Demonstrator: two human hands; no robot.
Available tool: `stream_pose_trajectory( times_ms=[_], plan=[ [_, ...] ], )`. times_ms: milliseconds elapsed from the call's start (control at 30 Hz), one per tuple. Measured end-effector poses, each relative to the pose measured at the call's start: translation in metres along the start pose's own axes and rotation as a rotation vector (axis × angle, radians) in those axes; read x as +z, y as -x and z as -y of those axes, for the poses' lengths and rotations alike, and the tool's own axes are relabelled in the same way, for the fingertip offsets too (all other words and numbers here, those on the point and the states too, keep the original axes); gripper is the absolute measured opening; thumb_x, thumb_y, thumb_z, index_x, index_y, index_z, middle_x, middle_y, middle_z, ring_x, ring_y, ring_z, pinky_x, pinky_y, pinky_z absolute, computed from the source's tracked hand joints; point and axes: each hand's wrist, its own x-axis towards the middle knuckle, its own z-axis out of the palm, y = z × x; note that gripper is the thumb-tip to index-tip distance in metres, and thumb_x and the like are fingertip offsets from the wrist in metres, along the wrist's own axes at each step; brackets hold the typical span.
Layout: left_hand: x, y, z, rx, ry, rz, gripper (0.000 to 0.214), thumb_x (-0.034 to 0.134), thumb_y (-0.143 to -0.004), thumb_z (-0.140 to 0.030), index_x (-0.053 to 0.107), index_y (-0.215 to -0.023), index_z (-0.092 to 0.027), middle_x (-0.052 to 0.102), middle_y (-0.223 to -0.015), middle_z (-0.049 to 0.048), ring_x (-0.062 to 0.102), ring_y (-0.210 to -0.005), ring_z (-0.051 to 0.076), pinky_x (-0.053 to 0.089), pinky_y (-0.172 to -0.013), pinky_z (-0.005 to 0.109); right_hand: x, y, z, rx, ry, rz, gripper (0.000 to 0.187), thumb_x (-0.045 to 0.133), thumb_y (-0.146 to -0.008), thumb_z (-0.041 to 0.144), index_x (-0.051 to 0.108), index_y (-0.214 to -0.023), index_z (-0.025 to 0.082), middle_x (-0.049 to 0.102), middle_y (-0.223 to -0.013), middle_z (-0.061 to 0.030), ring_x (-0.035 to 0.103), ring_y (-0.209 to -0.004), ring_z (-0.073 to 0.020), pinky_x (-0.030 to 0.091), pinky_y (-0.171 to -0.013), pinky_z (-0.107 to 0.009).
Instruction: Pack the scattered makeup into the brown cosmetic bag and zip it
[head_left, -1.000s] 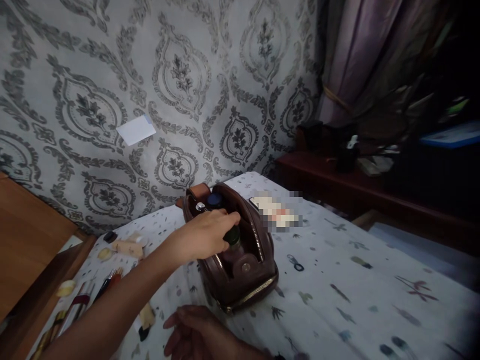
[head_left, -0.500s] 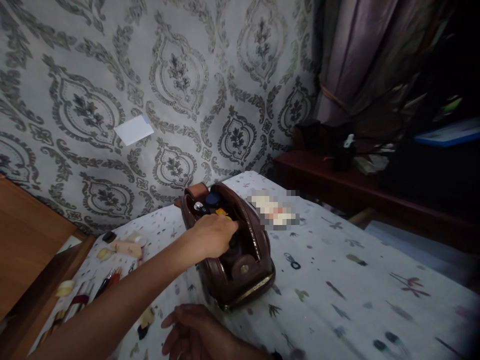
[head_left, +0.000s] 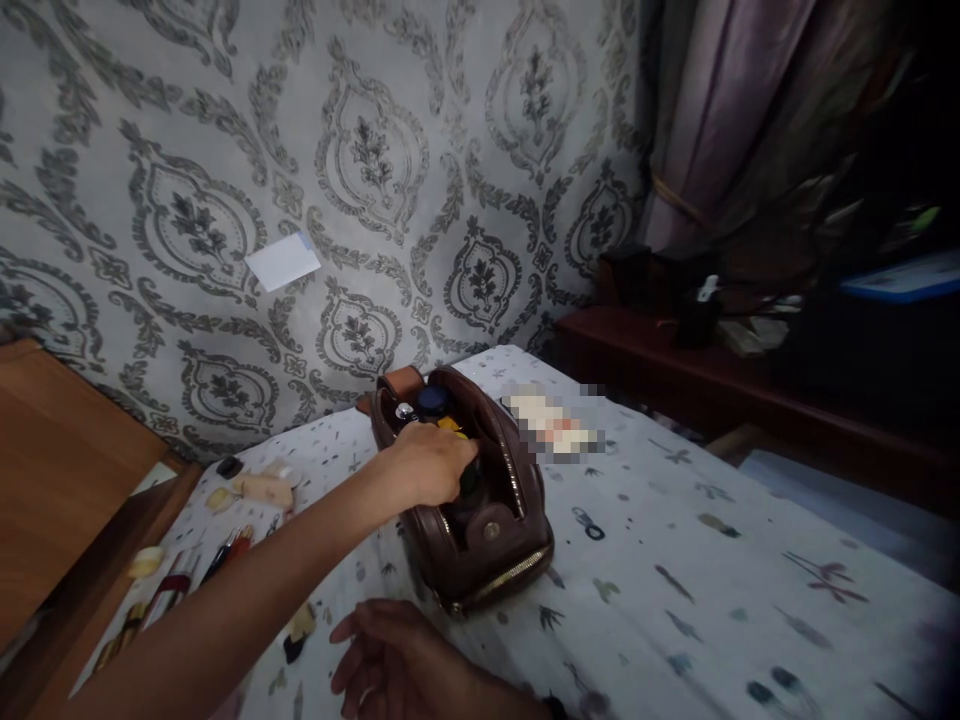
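A brown leather bag (head_left: 495,560) with gold zips lies unzipped on the patterned white cloth. My left hand (head_left: 431,462) reaches down into its opening, fingers curled together. Beside those fingertips shows a small dark item (head_left: 469,480); the hand hides most of it. Also inside the bag are a dark blue round lid (head_left: 433,402), a silver-topped item (head_left: 405,412) and something yellow (head_left: 450,425). In front of the bag my right hand (head_left: 397,655) rests palm partly up, its fingers loosely apart and holding nothing.
Left of the bag lie a peach-coloured tube (head_left: 264,490), a small black item (head_left: 229,467), several slim cosmetic sticks (head_left: 169,590) and a beige-and-black piece (head_left: 298,630). A blurred-out item (head_left: 551,420) lies right of the bag. Behind stands a patterned wall (head_left: 375,150).
The whole view has shifted slightly, so things sit a little further right. My left hand stays in the bag, and my right hand keeps nearly the same pose.
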Motion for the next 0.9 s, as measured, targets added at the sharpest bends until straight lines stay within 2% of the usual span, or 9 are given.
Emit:
stream_pose_trajectory(
  times_ms=[133,200,267,400,500,567,667,767,900],
  plan=[
    [-0.01,0.015,0.004,-0.047,0.016,-0.015,0.037,0.065,-0.084,-0.032,0.063,-0.12,-0.024,0.072,-0.11,0.0093,0.068,-0.102,0.03,0.053,-0.079,0.037,0.002,0.002,0.002,-0.007,-0.002,-0.005,0.049,0.078,-0.066,0.054,0.067,-0.089,0.012,0.07,-0.064,-0.0024,0.063,-0.051,-0.0111,0.032,-0.046,-0.022],
    [-0.01,0.028,0.006,-0.084,0.098,-0.154,0.028,0.059,-0.091,-0.034,0.063,-0.116,-0.024,0.072,-0.106,0.0071,0.068,-0.1,0.027,0.052,-0.08,0.035,0.003,0.002,0.002,-0.035,0.004,-0.011,0.051,0.078,-0.067,0.055,0.067,-0.089,0.011,0.07,-0.064,-0.003,0.062,-0.05,-0.0112,0.033,-0.047,-0.022],
    [-0.002,0.043,0.008,-0.096,0.197,-0.384,0.019,0.053,-0.095,-0.029,0.064,-0.108,-0.023,0.071,-0.101,0.0054,0.066,-0.099,0.025,0.051,-0.083,0.034,0.004,0.004,0.002,-0.063,0.007,-0.018,0.052,0.078,-0.068,0.056,0.067,-0.09,0.01,0.07,-0.066,-0.0034,0.062,-0.05,-0.0111,0.035,-0.048,-0.022],
    [0.046,0.077,0.004,-0.094,0.377,-0.873,0.019,0.044,-0.097,-0.021,0.063,-0.097,-0.02,0.069,-0.096,0.0054,0.061,-0.096,0.021,0.048,-0.088,0.035,0.007,0.005,0.003,-0.057,0.038,-0.056,0.05,0.081,-0.066,0.055,0.067,-0.086,0.011,0.071,-0.068,-0.0036,0.061,-0.052,-0.0109,0.036,-0.05,-0.022],
    [0.096,0.103,-0.008,-0.133,0.468,-1.044,0.019,0.042,-0.098,-0.019,0.061,-0.097,-0.021,0.069,-0.099,0.0061,0.059,-0.099,0.021,0.047,-0.09,0.036,0.008,0.005,0.003,-0.085,0.034,-0.073,0.042,0.083,-0.065,0.048,0.063,-0.074,0.013,0.067,-0.062,-0.0007,0.059,-0.052,-0.0097,0.035,-0.05,-0.021],
    [0.128,0.117,-0.015,-0.206,0.51,-1.083,0.018,0.042,-0.098,-0.017,0.06,-0.099,-0.021,0.067,-0.103,0.0073,0.058,-0.103,0.021,0.047,-0.093,0.038,0.009,0.004,0.003,-0.099,-0.003,-0.072,0.038,0.085,-0.063,0.043,0.062,-0.071,0.014,0.064,-0.06,0.0025,0.055,-0.052,-0.0088,0.035,-0.05,-0.021],
    [0.168,0.133,-0.016,-0.279,0.513,-1.043,0.019,0.041,-0.098,-0.017,0.059,-0.1,-0.021,0.066,-0.107,0.0088,0.057,-0.106,0.022,0.046,-0.095,0.041,0.011,0.004,0.004,-0.081,-0.027,-0.073,0.035,0.089,-0.061,0.038,0.065,-0.076,0.016,0.065,-0.064,0.0029,0.056,-0.057,-0.0093,0.036,-0.052,-0.021],
    [0.195,0.148,0.0,-0.38,0.489,-0.958,0.02,0.04,-0.097,-0.015,0.059,-0.1,-0.021,0.066,-0.104,0.0081,0.056,-0.106,0.022,0.045,-0.097,0.043,0.012,0.007,0.007,-0.034,0.025,-0.074,0.038,0.088,-0.064,0.042,0.07,-0.083,0.015,0.07,-0.071,-0.0018,0.061,-0.063,-0.0114,0.04,-0.057,-0.022],
    [0.222,0.165,0.031,-0.694,0.388,-0.824,0.016,0.045,-0.097,-0.021,0.059,-0.104,-0.018,0.064,-0.105,0.0099,0.054,-0.104,0.026,0.045,-0.093,0.044,0.014,0.009,0.011,-0.004,0.068,-0.094,0.04,0.087,-0.066,0.044,0.073,-0.089,0.013,0.071,-0.071,-0.0037,0.06,-0.06,-0.0109,0.041,-0.058,-0.022]
  ],
)
